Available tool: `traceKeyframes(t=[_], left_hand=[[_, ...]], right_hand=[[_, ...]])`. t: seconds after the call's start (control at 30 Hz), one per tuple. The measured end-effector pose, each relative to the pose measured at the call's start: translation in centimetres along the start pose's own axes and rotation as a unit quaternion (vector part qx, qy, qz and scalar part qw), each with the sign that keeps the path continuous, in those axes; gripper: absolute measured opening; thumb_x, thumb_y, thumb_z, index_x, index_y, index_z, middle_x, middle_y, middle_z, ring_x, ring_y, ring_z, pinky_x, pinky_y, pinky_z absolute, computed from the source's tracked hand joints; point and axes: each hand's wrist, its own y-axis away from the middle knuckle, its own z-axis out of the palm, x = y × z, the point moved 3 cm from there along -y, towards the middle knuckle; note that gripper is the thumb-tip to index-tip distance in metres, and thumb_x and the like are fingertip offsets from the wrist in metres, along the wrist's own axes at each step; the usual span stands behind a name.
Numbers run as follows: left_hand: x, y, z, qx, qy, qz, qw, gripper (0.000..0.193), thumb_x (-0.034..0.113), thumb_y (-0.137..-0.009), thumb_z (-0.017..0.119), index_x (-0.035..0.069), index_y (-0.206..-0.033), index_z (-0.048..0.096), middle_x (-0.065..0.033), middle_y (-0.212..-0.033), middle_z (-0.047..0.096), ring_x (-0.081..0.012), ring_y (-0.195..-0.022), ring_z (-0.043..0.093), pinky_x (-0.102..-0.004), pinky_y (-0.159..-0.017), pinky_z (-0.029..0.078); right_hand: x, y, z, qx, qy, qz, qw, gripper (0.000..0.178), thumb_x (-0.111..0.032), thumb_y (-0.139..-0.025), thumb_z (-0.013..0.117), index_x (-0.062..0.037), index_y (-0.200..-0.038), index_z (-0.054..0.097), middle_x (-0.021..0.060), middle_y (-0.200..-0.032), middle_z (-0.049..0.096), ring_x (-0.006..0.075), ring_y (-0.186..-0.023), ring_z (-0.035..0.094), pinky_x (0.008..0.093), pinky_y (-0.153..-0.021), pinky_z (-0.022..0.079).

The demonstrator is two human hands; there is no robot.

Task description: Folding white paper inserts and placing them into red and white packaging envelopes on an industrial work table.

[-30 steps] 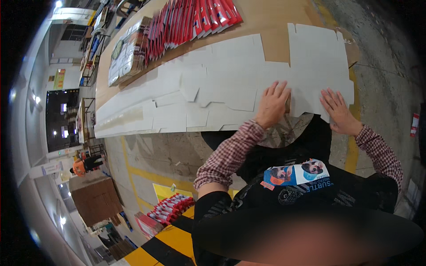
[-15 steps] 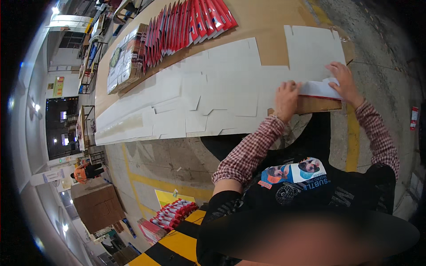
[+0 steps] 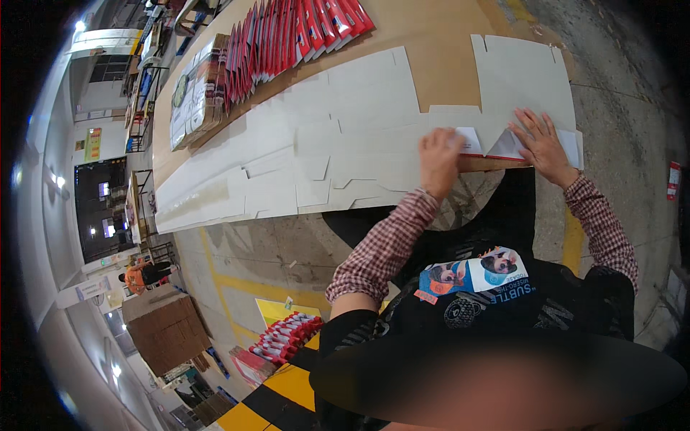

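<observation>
A white cardboard sheet (image 3: 521,75) with slits along its far edge lies at the right end of the table. Its near part is a folded strip (image 3: 504,146), white with red along the near edge, and it stands up in a small peak. My right hand (image 3: 546,151) rests on the strip's right part, fingers spread. At the strip's left end is my left hand (image 3: 440,159), its fingers smeared by motion, so its grip cannot be made out. Left of it, overlapping flat white cardboard sheets (image 3: 352,129) cover the near side of the table.
Red folded packages (image 3: 302,36) stand in a row at the far side, beside a plastic-wrapped bundle (image 3: 198,97). Another red-and-white row (image 3: 287,337) lies below left, near a yellow-and-black striped surface (image 3: 287,388). A person in orange (image 3: 136,276) and a large brown box (image 3: 165,327) are farther left.
The cardboard sheet has shifted right, and its near strip now rises in a peak. My right hand has spread its fingers on it; my left hand has moved left.
</observation>
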Motion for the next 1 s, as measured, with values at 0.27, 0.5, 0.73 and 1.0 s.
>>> traceKeyframes(t=[0.27,0.5,0.73,1.0], left_hand=[[5.4,0.7,3.0,-0.125,-0.101,0.13,0.978,0.092,0.045,-0.073,0.067,0.011,-0.145,0.02,-0.008,-0.15,0.021,-0.0381,-0.137,0.016,-0.0704,-0.099,0.013],[10.8,-1.1,5.1,-0.145,0.071,0.225,0.961,0.116,0.062,-0.058,0.072,0.004,-0.143,0.019,-0.013,-0.148,0.024,-0.0377,-0.137,0.015,-0.0585,-0.108,0.014],[0.6,4.2,-1.3,-0.122,-0.215,0.023,0.969,0.095,0.042,-0.062,0.076,0.004,-0.137,0.033,-0.0188,-0.142,0.031,-0.0371,-0.132,0.028,-0.0589,-0.103,0.024],[-7.0,-5.7,-4.4,-0.382,0.045,0.047,0.922,0.027,0.031,-0.082,0.064,0.005,-0.082,0.069,-0.017,-0.069,0.062,-0.0288,-0.069,0.063,-0.0385,-0.064,0.049]], right_hand=[[1.8,8.4,-0.8,0.473,-0.161,0.305,0.81,0.05,-0.023,-0.092,0.053,-0.0045,-0.135,0.037,0.0143,-0.142,0.035,0.0286,-0.131,0.033,0.0437,-0.108,0.026],[2.4,6.2,5.1,0.347,-0.494,0.325,0.728,0.049,-0.023,-0.093,0.051,-0.0007,-0.135,0.036,0.0158,-0.137,0.039,0.0274,-0.122,0.042,0.0379,-0.1,0.035],[-2.8,-4.2,-0.2,0.06,-0.01,0.019,0.998,0.07,-0.003,-0.078,0.047,-0.015,-0.144,0.027,0.0109,-0.15,0.021,0.0346,-0.137,0.019,0.0491,-0.112,0.014],[-3.1,-3.5,-2.4,0.224,-0.185,-0.032,0.956,0.053,-0.03,-0.092,0.043,-0.0208,-0.142,0.032,0.0093,-0.152,0.018,0.0358,-0.139,0.013,0.05,-0.112,0.01]])
